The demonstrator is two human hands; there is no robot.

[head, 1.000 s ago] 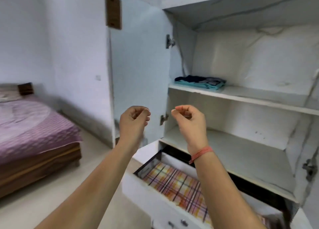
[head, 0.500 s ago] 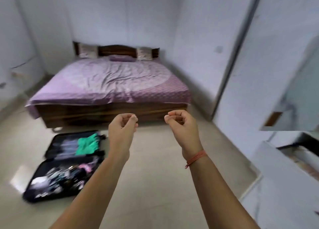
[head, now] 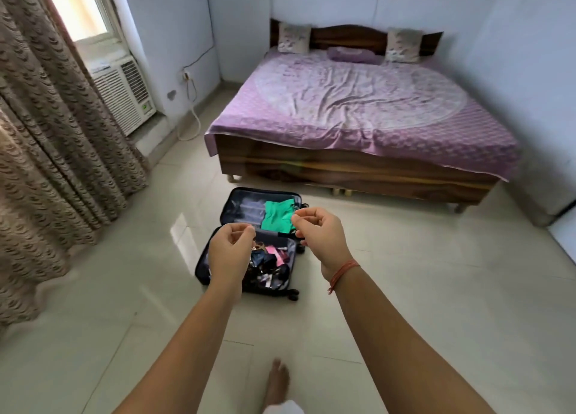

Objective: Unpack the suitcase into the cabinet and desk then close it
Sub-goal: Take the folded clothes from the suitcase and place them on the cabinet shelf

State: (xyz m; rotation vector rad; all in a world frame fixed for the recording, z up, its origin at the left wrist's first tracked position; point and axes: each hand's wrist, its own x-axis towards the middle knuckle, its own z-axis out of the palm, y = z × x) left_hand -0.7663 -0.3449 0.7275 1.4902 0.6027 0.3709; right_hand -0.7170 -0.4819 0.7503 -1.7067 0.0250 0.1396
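Progress-wise, I'm guessing this one's nowhere near finished. The suitcase (head: 241, 209) is lying wide open on the floor (head: 436, 289), just off the left foot-end corner of the bed (head: 358, 101), and both halves are holding stuff. The near half is carrying a jumble of small items (head: 269, 268), too small for me to call. The far half is holding a folded green garment (head: 277, 215) against its right edge, with the lining beside it showing bare. Cabinet and desk aren't showing in this view, so I can't say what's landed there. By my read all of that is waiting to be carried over, with the closing coming last.

Hands: both are hovering out in front, over the suitcase from this angle, not touching it. The left hand (head: 229, 251) is curling its fingers in, thumb tip meeting forefinger. The right hand (head: 321, 236), with a red thread (head: 343, 273) around the wrist, is doing the same. Nothing is showing between the fingers, so both are looking empty.
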